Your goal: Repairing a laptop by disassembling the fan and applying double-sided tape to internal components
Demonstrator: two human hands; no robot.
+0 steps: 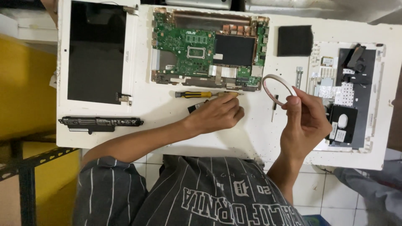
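White tabletop (259, 138) sitting over a pale tiled floor, with laptop parts spread all over it. Closest to the camera is the person's striped dark shirt (197, 192), and both bare arms are reaching out from it onto the tabletop.

The left hand (220, 113) is lying knuckles-up just in front of a yellow-and-black screwdriver (197, 94). Its fingers are curled together over some small dark part that's mostly hidden under the hand, so I can't tell what it is or whether it's really being gripped. The right hand (305, 121) is lifted a bit and pinching a thin roll of tape (277, 88) between thumb and fingers, holding the ring up on edge above the tabletop. A small dark tool (274, 108) is lying on the tabletop just below the ring.

A little further out on the left, a long black battery bar (100, 122) is lying along the near edge. Beyond it is the detached screen panel (97, 52) in its white frame. In the middle, past the screwdriver, the green motherboard (207, 48) is sitting exposed in its base. To the right is a black foam square (295, 40), and further right the white bottom cover (347, 92) with dark parts in it.
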